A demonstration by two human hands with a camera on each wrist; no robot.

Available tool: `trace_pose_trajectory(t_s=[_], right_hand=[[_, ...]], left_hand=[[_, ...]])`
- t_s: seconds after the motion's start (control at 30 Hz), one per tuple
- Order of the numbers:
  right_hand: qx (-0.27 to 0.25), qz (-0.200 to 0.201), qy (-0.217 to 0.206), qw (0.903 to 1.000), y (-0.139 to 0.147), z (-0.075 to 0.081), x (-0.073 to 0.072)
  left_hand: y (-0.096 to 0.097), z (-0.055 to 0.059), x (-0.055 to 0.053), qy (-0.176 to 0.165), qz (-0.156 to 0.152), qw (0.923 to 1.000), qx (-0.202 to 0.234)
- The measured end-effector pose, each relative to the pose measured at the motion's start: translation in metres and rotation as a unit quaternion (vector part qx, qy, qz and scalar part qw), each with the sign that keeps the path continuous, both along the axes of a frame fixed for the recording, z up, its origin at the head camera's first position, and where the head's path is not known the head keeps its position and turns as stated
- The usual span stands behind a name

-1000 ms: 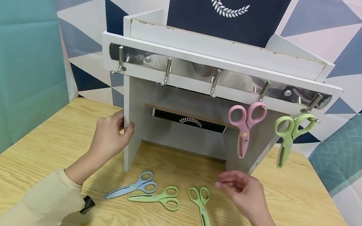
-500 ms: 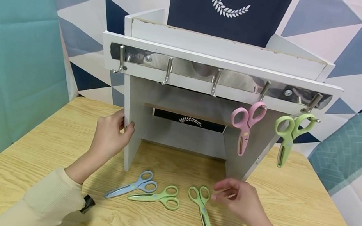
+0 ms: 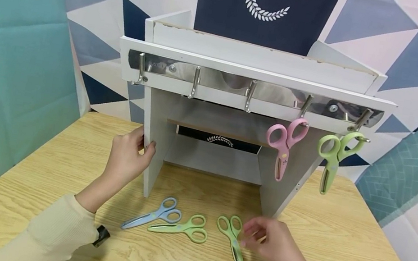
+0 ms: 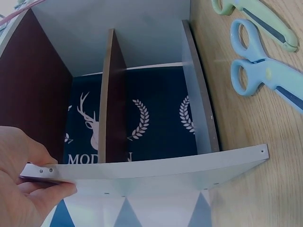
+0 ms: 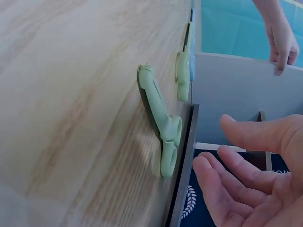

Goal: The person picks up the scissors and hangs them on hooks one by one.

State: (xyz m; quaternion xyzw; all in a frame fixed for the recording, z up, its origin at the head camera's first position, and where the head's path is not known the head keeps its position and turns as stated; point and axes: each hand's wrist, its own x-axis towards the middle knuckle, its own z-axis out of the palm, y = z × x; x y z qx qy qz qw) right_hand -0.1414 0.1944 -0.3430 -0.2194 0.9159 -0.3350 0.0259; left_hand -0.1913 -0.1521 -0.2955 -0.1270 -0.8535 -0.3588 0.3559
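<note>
My left hand (image 3: 128, 152) grips the front edge of the left side panel (image 4: 161, 170) of a white shelf unit, thumb on one face and fingers on the other. My right hand (image 3: 267, 240) hovers just right of a pair of green scissors (image 3: 232, 246), its fingers loosely bent and holding nothing. In the right wrist view those scissors (image 5: 161, 120) lie flat on the wood, apart from the fingertips (image 5: 201, 163). Further left on the table are a second green pair of scissors (image 3: 181, 228) and a blue pair (image 3: 153, 215).
A metal hook rail (image 3: 217, 79) spans the front of the shelf unit. Pink scissors (image 3: 283, 147) hang from its fourth hook and green scissors (image 3: 333, 159) from the rightmost. The wooden table (image 3: 43, 168) meets a patterned cloth backdrop (image 3: 92, 39) behind the unit.
My right hand has come down and slightly left, closer to the green scissors on the table. The hanging pink scissors have swung slightly. My left hand has stayed on the panel.
</note>
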Motion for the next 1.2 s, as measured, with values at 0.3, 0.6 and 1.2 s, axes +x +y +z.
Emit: trace_pose_trajectory(t_s=[0.3,0.6,1.2], right_hand=[[0.002,0.024,-0.011,0.9996,-0.002,-0.007,0.002],[0.020,0.029,-0.051,0.9980,-0.001,-0.015,0.004],[0.073,0.034,-0.025,0.9964,-0.007,-0.020,0.005]], left_hand=[[0.000,-0.001,-0.001,-0.011,-0.003,0.9999,-0.001],[0.000,0.001,0.000,-0.017,-0.006,0.9998,0.003],[-0.001,0.000,0.000,-0.019,-0.002,0.9998,0.001]])
